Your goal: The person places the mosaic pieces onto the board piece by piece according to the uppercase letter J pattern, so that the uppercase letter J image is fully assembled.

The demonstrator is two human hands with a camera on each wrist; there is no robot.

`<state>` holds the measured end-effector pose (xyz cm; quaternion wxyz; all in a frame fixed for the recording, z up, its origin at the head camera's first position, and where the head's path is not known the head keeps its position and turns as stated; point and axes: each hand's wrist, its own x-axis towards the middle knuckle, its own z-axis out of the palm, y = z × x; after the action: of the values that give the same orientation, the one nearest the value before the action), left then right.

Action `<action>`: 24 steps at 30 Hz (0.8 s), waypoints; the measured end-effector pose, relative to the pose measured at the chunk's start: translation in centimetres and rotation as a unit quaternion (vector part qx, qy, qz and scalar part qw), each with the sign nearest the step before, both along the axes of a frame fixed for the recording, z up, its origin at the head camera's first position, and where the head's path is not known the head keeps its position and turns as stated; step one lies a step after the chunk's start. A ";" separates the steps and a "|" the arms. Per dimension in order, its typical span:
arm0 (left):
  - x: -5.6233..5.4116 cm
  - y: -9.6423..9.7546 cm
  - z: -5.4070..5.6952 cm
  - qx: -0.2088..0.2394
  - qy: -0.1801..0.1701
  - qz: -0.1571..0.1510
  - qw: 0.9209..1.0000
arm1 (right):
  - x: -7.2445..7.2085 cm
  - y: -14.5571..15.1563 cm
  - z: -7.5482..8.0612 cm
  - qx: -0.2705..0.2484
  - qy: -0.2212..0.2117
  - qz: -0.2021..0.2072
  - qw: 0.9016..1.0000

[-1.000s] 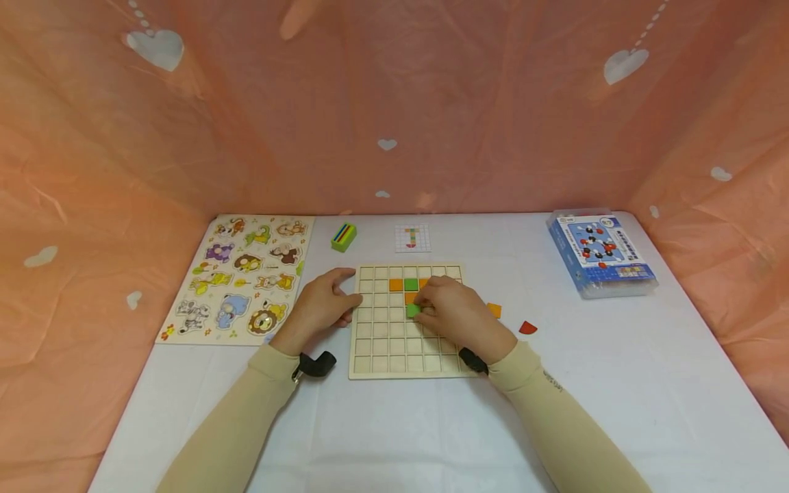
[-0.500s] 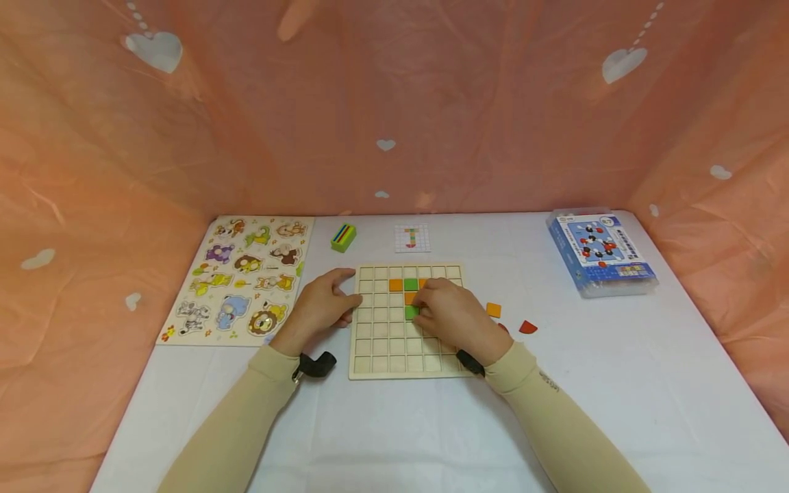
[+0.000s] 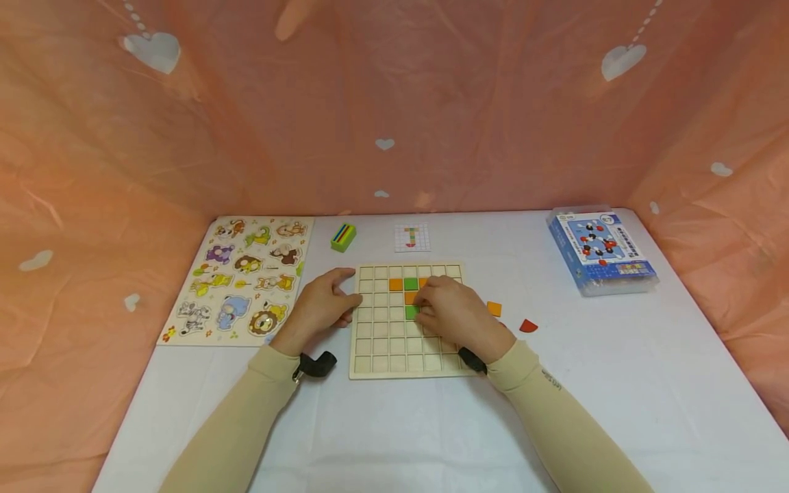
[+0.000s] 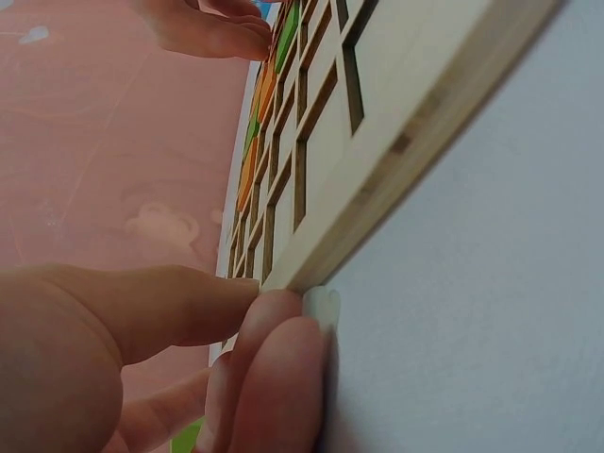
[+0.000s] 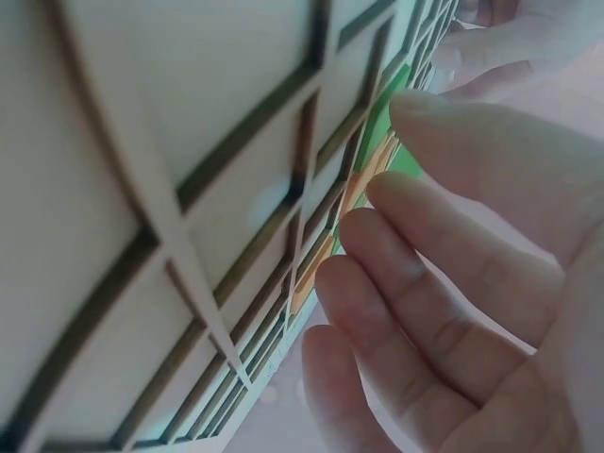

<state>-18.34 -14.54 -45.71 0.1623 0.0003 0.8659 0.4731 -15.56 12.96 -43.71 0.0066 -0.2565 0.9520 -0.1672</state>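
A pale wooden grid board (image 3: 379, 346) lies in the middle of the table. My left hand (image 3: 317, 308) holds its left edge, the thumb over the rim and fingertips against the side in the left wrist view. Over the board's right half is my right hand (image 3: 457, 311), its thumb touching a green square tile (image 3: 411, 313) seated in a cell; the fingers look relaxed in the right wrist view. Above that tile sits an orange tile (image 3: 409, 298). Higher up, a row has an orange tile (image 3: 396, 284), a green tile (image 3: 410, 283) and another orange tile (image 3: 423, 282), partly covered by the hand.
Right of the board lie an orange tile (image 3: 494, 309) and a red quarter-round piece (image 3: 528, 326); another red piece is mostly hidden by the right wrist. Behind are a pattern card (image 3: 412, 237) and a green striped block (image 3: 344, 237). An animal puzzle (image 3: 237, 281) and a boxed set (image 3: 603, 253) flank them.
The green tile under my right hand has gone from slightly askew to flat in its cell, and the thumb has eased a little off it. My left hand stays at the board's edge.
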 end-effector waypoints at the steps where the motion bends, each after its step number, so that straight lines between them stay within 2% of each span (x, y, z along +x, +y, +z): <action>1: 0.0 0.0 0.0 -0.001 0.002 -0.002 1.000 | -0.1 0.0 0.0 -0.001 0.000 0.000 1.000; 7: 0.0 0.0 0.0 -0.001 -0.002 -0.001 1.000 | -0.2 0.4 0.0 -0.010 0.001 -0.006 1.000; 12: 0.0 0.2 0.1 0.003 -0.004 -0.003 1.000 | -0.4 1.4 0.4 -0.017 -0.027 -0.021 0.999; 24: 0.1 0.1 0.1 -0.001 -0.006 0.001 1.000 | -0.6 7.6 2.0 -0.068 -0.074 -0.114 0.988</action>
<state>-18.28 -14.49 -45.64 0.1666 -0.0034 0.8654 0.4727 -16.16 20.60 -41.73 0.0400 -0.1336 0.9582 -0.2499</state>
